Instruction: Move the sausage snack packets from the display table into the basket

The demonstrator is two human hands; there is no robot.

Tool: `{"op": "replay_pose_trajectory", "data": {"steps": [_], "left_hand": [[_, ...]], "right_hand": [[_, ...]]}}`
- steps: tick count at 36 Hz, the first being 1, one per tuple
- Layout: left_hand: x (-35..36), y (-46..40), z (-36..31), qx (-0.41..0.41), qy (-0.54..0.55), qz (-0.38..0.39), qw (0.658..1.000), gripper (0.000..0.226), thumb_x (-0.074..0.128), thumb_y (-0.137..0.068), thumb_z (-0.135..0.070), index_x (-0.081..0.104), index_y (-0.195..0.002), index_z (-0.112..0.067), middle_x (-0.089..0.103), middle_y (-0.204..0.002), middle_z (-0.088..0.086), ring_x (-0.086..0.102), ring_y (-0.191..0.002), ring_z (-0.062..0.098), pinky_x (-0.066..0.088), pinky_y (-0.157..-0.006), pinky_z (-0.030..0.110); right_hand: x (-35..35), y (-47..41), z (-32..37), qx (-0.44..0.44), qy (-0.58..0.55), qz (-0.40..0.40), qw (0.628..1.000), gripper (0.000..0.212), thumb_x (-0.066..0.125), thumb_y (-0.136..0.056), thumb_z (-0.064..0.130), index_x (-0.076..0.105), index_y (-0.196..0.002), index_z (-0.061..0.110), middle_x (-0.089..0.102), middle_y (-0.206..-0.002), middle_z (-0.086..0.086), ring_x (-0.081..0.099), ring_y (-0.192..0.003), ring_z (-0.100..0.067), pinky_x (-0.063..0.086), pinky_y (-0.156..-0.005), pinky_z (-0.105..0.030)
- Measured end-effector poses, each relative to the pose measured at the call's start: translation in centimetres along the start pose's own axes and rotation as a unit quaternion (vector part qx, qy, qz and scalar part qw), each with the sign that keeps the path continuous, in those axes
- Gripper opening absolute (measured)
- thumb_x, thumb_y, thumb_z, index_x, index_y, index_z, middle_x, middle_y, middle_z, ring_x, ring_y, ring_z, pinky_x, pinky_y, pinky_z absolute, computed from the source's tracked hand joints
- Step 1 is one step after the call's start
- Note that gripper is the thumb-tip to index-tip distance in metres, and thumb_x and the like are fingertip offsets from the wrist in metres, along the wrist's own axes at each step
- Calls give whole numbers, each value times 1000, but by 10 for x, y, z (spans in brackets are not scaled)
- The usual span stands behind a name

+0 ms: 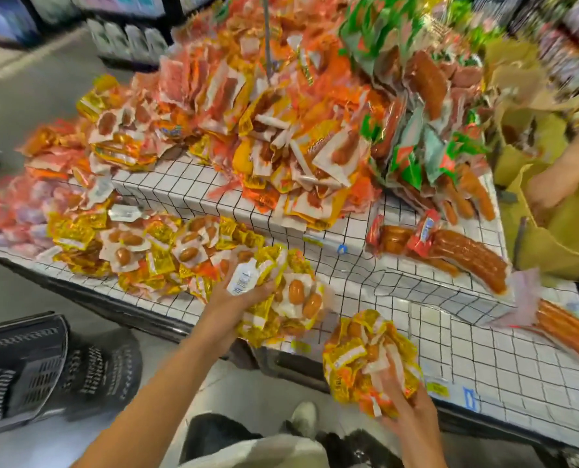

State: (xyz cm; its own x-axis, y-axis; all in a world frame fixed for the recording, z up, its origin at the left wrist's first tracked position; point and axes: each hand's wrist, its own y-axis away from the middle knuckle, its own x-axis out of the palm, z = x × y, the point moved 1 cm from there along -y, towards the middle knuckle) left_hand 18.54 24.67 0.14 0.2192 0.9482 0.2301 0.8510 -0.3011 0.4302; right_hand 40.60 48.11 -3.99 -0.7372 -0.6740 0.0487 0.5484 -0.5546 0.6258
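Both hands full at the bench [484, 359]

The basket [21, 369] sits on the floor to our left; our left hand [237, 298] and right hand [406, 400] each grip heaped yellow packets [365, 349], so loose ones could slip off mid-swing.

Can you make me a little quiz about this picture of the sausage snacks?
1. True or false: both hands are holding yellow packets.
2. Where does the basket sit? A) on the table B) on the floor at the left C) in the right hand
3. Fill in: the table cover is white with a black ____ pattern.

Key:
1. True. The left hand and the right hand each have a grip on a bunch of yellow packets.
2. B. The basket is on the floor at the left, below the table.
3. Grid.
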Motion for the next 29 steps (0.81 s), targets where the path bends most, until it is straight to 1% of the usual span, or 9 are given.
{"op": "replay_pose_trajectory", "data": {"steps": [3, 6, 9, 16, 19, 21, 24, 26, 29], "left_hand": [[7, -41, -5, 7, -96, -27, 995, 86, 94, -67, -37, 44, -137, -40, 73, -114, -14, 72, -100, 8, 61, -74, 33], [11, -78, 9, 36, -227, -85, 970, 76, 90, -75, -27, 40, -132, -23, 51, -135, -1, 60, -115, 22, 56, -92, 44], [19, -95, 27, 60, -310, -109, 943, 74, 83, -81, -36, 45, -141, -14, 49, -130, -1, 59, -117, 24, 52, -83, 28], [19, -90, 43, 235, -407, -82, 879, 70, 71, -93, -37, 32, -151, -33, 38, -155, -7, 35, -142, 13, 40, -106, 33], [17, -89, 40, 380, -493, -96, 777, 64, 69, -93, -22, 40, -150, -25, 40, -156, -2, 36, -145, 21, 37, -116, 42], [17, -90, 40, 452, -531, -77, 713, 55, 68, -93, -10, 51, -144, -21, 45, -153, 0, 38, -144, 26, 33, -118, 44], [18, -87, 45, 468, -547, -9, 694, 65, 72, -79, 12, 60, -134, -19, 58, -140, 0, 53, -131, 23, 46, -108, 38], [18, -84, 49, 452, -556, 23, 697, 69, 74, -75, 14, 60, -134, -19, 63, -132, 0, 57, -123, 20, 56, -95, 40], [12, -84, 49, 422, -561, 41, 711, 61, 77, -71, 11, 66, -124, -16, 61, -132, -1, 53, -125, 16, 59, -84, 28]], "right_hand": [[6, -20, 7, -1, 4, 4, 1000, 45, 77, -86, 28, 65, -129, 26, 73, -120, -9, 71, -107, -34, 61, -81, -57], [11, -35, 11, 9, 6, -6, 1000, 48, 78, -85, 28, 63, -131, 21, 70, -123, -13, 69, -108, -38, 60, -82, -61], [18, -48, 13, 15, 33, -18, 999, 54, 79, -83, 36, 62, -132, 20, 68, -124, -14, 66, -109, -38, 60, -82, -59], [24, -50, 13, 16, 43, -40, 998, 53, 80, -78, 43, 65, -125, 25, 72, -115, -8, 71, -97, -28, 62, -59, -39], [26, -50, 13, 16, 54, -55, 997, 61, 80, -67, 53, 66, -121, 28, 72, -117, -7, 70, -102, -30, 63, -79, -51], [28, -50, 13, 14, 46, -63, 997, 62, 80, -65, 54, 65, -120, 30, 72, -115, -3, 70, -100, -27, 64, -75, -47], [30, -51, 12, 11, 24, -70, 997, 67, 81, -63, 52, 66, -123, 27, 72, -114, -4, 70, -101, -29, 63, -74, -48], [30, -53, 11, 6, 22, -74, 997, 71, 82, -59, 54, 66, -123, 28, 72, -117, -7, 69, -105, -32, 60, -86, -57], [33, -50, 14, -1, 13, -68, 998, 58, 81, -64, 52, 67, -116, 32, 75, -113, -4, 72, -100, -29, 61, -82, -59]]}}
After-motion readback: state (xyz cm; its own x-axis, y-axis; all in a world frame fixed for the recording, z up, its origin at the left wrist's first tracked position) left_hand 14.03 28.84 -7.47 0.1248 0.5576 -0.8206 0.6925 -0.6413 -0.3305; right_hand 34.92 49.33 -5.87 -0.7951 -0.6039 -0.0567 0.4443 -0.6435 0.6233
